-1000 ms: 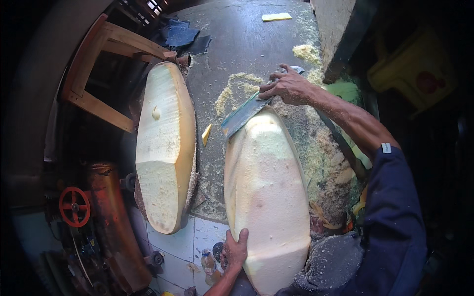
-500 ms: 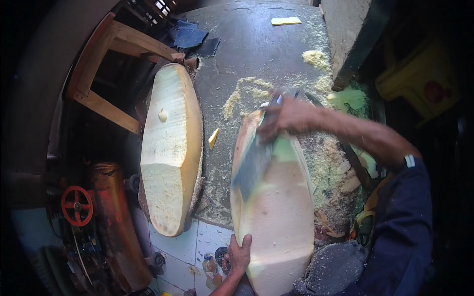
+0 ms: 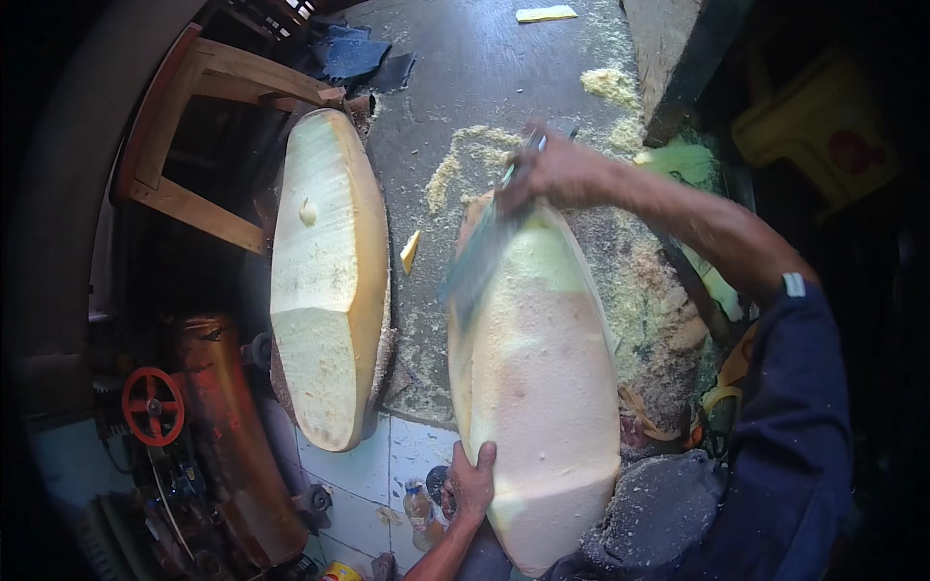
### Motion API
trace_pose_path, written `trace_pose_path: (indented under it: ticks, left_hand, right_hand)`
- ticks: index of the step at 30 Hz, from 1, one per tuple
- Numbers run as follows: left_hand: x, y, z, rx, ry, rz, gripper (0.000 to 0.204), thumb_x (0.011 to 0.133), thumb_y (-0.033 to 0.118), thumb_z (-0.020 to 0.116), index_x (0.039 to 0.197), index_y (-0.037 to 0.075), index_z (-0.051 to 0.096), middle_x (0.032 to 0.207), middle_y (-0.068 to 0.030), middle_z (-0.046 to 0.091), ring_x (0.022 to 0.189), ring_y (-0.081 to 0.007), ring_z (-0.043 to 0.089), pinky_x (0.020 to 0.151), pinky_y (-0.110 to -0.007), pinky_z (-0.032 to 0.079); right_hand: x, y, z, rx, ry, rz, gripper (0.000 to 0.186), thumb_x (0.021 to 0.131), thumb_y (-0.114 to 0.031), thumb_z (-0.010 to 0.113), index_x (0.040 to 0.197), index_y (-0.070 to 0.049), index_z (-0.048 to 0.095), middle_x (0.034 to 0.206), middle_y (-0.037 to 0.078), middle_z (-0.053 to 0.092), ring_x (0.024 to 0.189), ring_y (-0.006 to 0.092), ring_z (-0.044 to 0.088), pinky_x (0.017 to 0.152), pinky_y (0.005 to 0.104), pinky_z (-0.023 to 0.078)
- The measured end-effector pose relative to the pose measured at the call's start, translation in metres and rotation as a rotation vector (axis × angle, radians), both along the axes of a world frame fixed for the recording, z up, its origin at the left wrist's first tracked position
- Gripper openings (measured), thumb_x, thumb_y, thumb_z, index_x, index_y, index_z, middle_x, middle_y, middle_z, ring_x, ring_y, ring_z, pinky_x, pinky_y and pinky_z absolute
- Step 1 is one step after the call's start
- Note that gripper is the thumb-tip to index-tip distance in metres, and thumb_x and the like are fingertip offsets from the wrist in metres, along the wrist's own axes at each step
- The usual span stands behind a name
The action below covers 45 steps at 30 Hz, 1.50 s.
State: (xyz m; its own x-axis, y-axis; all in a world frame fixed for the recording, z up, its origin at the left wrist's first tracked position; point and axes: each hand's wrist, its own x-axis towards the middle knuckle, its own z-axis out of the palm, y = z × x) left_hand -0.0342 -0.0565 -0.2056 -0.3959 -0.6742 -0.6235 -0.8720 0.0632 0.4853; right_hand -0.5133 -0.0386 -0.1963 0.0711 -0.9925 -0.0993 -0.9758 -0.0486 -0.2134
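Observation:
A long cream foam seat pad lies in front of me, its far end narrower and greenish. My right hand is closed around a long, flat, grey blade-like tool at the pad's far left edge. Motion smears the tool, so I cannot tell its exact kind. Down at the near left side, my left hand grips the pad's edge, thumb on top and fingers partly hidden. A second foam seat pad, pale yellow with a small scrap on it, lies to the left.
Foam crumbs and a yellow strip lie on the dark worktop. At left stand a wooden frame and a rusty cylinder beside a red wheel. A bottle stands near my left hand.
My right hand and the tool have moved slightly up and left in view. The whole scene has also shifted a little as the view moved. My left hand keeps its grip.

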Motion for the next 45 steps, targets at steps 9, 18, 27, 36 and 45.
trace_pose_path:
  ticks: [9, 18, 27, 36, 45]
  left_hand:
    - [-0.001, -0.001, 0.003, -0.033, 0.129, -0.015, 0.056, 0.099, 0.046, 0.07, 0.123, -0.003, 0.061, 0.109, -0.0266, 0.074, 0.103, -0.0434, 0.072, 0.091, -0.049, 0.053]
    - [-0.002, -0.001, -0.003, 0.051, 0.092, 0.069, 0.056, 0.1, 0.046, 0.068, 0.124, -0.004, 0.061, 0.109, -0.0252, 0.074, 0.104, -0.0406, 0.072, 0.092, -0.048, 0.053]
    - [0.011, -0.002, -0.021, 0.047, 0.184, 0.052, 0.059, 0.1, 0.051, 0.067, 0.122, -0.004, 0.061, 0.106, -0.0248, 0.074, 0.1, -0.0402, 0.071, 0.091, -0.047, 0.052]
    - [0.012, -0.004, -0.02, 0.017, 0.175, 0.023, 0.06, 0.101, 0.053, 0.065, 0.122, -0.002, 0.062, 0.107, -0.0252, 0.074, 0.102, -0.0403, 0.072, 0.09, -0.048, 0.052]
    - [0.011, -0.004, -0.023, 0.047, 0.173, 0.027, 0.062, 0.101, 0.053, 0.064, 0.126, -0.003, 0.061, 0.111, -0.024, 0.073, 0.104, -0.0388, 0.071, 0.093, -0.047, 0.052]
  right_hand:
    - [-0.04, 0.004, -0.015, -0.032, -0.083, -0.157, 0.048, 0.095, -0.012, 0.069, 0.126, -0.049, 0.071, 0.146, -0.016, 0.063, 0.136, 0.0259, 0.058, 0.123, 0.0636, 0.031]
    - [-0.059, 0.017, -0.014, 0.001, 0.049, -0.165, 0.047, 0.098, -0.017, 0.065, 0.133, -0.048, 0.067, 0.148, -0.015, 0.061, 0.142, 0.0258, 0.053, 0.124, 0.0526, 0.037]
    - [-0.04, 0.03, -0.01, 0.039, 0.143, -0.364, 0.052, 0.102, -0.009, 0.058, 0.132, -0.051, 0.067, 0.151, -0.017, 0.058, 0.145, 0.0231, 0.051, 0.125, 0.0534, 0.034]
    - [-0.029, 0.036, -0.018, -0.14, -0.031, -0.056, 0.046, 0.102, -0.013, 0.058, 0.129, -0.048, 0.07, 0.146, -0.013, 0.064, 0.142, 0.0269, 0.054, 0.117, 0.0559, 0.041]
    - [-0.019, 0.042, -0.038, -0.088, 0.048, -0.527, 0.038, 0.1, -0.026, 0.064, 0.131, -0.046, 0.069, 0.151, -0.015, 0.059, 0.142, 0.0267, 0.054, 0.12, 0.0579, 0.038]
